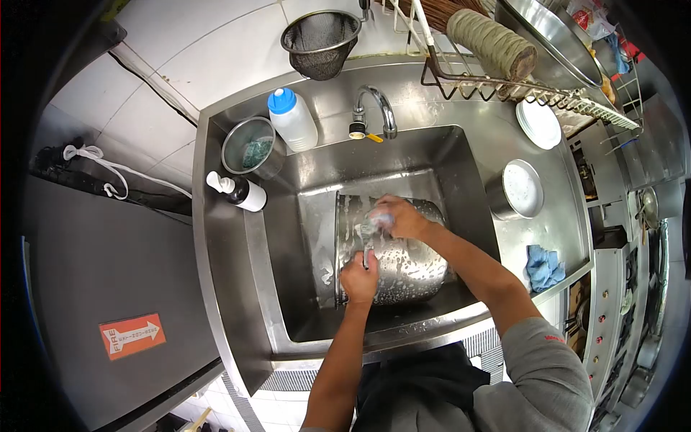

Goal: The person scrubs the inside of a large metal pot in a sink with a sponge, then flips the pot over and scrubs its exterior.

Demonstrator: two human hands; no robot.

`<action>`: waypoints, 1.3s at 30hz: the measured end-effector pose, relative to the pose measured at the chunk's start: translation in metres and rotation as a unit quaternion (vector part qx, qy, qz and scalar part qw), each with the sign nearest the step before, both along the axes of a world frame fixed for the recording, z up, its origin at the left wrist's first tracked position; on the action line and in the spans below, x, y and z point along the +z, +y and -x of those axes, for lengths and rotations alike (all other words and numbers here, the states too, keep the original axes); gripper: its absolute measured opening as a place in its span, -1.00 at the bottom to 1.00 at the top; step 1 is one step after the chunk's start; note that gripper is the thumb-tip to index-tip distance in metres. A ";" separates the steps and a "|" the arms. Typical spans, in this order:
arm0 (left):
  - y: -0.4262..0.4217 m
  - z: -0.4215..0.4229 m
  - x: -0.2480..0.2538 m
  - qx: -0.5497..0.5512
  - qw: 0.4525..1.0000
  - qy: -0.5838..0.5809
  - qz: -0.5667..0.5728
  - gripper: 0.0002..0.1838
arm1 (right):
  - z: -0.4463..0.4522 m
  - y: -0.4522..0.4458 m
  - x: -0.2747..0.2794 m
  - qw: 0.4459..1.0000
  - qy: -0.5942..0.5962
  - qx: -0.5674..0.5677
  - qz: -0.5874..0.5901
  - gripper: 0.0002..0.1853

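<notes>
A large metal stockpot (410,263) lies on its side in the sink (291,288), its wall streaked with suds. My left hand (359,279) is closed around the pot's metal side handle (368,248), which sticks up from the wall. Just beyond it, my right hand (400,218) presses a pale, foamy scrubbing pad (379,219) against the pot beside the handle. Foam and my fingers partly hide the pad, so its exact kind is unclear. The pot's rim faces left.
Behind the sink stands a faucet (389,119). To the left are a blue-capped bottle (296,122), a metal container (248,147) and a pump bottle (245,193). On the right are a round pan (522,189), white plates (538,124) and a blue cloth (545,268). A dish rack (533,95) overhangs.
</notes>
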State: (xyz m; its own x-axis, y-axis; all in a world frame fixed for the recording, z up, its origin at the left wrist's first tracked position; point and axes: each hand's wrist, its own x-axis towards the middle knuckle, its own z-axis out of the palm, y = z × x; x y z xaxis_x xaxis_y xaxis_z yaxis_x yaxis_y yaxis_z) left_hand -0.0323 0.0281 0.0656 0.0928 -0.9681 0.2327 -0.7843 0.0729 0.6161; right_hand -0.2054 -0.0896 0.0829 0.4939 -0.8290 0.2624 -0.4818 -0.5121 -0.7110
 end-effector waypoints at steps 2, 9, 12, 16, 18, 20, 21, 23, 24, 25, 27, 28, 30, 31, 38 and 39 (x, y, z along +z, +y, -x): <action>-0.003 0.005 -0.003 0.016 1.000 -0.014 -0.001 -0.66 | -0.005 0.010 0.002 1.000 -0.006 0.008 -0.020 -0.70; -0.007 0.004 0.005 0.013 0.994 0.084 -0.068 -0.68 | -0.005 -0.001 0.009 0.993 0.053 -0.089 -0.050 -0.67; -0.007 0.002 -0.011 0.010 0.993 0.079 -0.089 -0.74 | -0.027 -0.008 0.022 0.992 -0.010 0.124 -0.026 -0.63; -0.001 0.003 0.003 -0.018 0.999 -0.007 0.042 -0.75 | -0.040 -0.035 0.039 0.964 0.041 0.190 -0.184 -0.63; -0.002 0.004 0.009 -0.016 1.000 0.005 0.015 -0.74 | -0.058 -0.039 0.041 0.947 0.060 0.279 -0.149 -0.63; 0.004 -0.001 0.022 -0.014 1.000 0.019 -0.010 -0.71 | -0.059 -0.043 0.034 0.954 0.097 0.255 -0.124 -0.65; 0.013 -0.012 0.035 -0.017 0.997 -0.002 0.069 -0.69 | -0.057 -0.049 0.027 0.960 0.135 0.225 -0.096 -0.66; 0.013 -0.019 0.040 -0.017 0.988 -0.016 0.153 -0.66 | -0.033 -0.072 0.010 0.967 0.129 0.186 -0.116 -0.63; 0.016 -0.022 0.034 0.069 0.990 -0.046 0.112 -0.67 | -0.032 -0.072 0.006 0.967 0.122 0.161 -0.153 -0.56; 0.017 -0.025 0.025 0.158 0.982 -0.076 0.070 -0.67 | -0.032 -0.073 0.006 0.966 0.117 0.137 -0.187 -0.48; 0.014 -0.031 -0.002 0.176 0.983 -0.022 0.044 -0.76 | -0.029 -0.064 0.005 0.961 0.127 0.134 -0.204 -0.31; 0.014 -0.033 -0.006 0.179 0.983 -0.020 -0.043 -0.78 | -0.023 -0.059 0.006 0.966 0.117 0.146 -0.181 -0.31; 0.011 -0.036 -0.012 0.170 0.983 -0.024 -0.066 -0.70 | -0.009 -0.060 0.017 0.967 0.116 0.162 -0.158 -0.31; 0.011 -0.037 -0.013 0.175 0.982 -0.020 -0.067 -0.70 | -0.005 -0.064 0.032 0.946 0.207 0.144 -0.204 -0.32; 0.021 -0.055 -0.040 0.121 0.989 0.018 -0.078 -0.69 | -0.019 -0.074 0.060 0.954 0.204 0.128 -0.176 -0.39; 0.023 -0.059 -0.045 0.103 0.989 0.054 -0.091 -0.70 | -0.035 -0.054 0.061 0.950 0.213 0.191 -0.128 -0.41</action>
